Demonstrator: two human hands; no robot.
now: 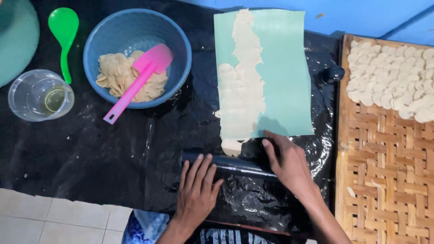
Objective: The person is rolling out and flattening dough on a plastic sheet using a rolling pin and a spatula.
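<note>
Hands flat on a dark roller at the edge of the dough

Roller [235,165], dark and slim, lies crosswise on the black plastic sheet [113,153] that covers the counter, just below the near end of a teal mat [285,72]. Both hands rest on top of it, palms down, fingers stretched out and unclenched, pressing rather than gripping. The left hand [196,190] lies over the roller's left part, fingers pointing away from the body. The right hand [289,165] lies over the right part, angled inward, its fingertips reaching the mat's near edge.

A long strip of pale dough [242,90] runs down the mat's left half, and its near tip hangs off the mat just beside the roller.

Farther left, a blue bowl [113,31] holds thin dough scraps and a pink spatula [140,79] leaning on its rim. Beyond it lie a green spoon [64,31] and a clear plastic cup [38,95] with some yellowish liquid. To the right, a woven bamboo tray [384,180] carries small pale dough rounds [393,81] at its far end. White floor tiles [58,217] show at lower left.
</note>
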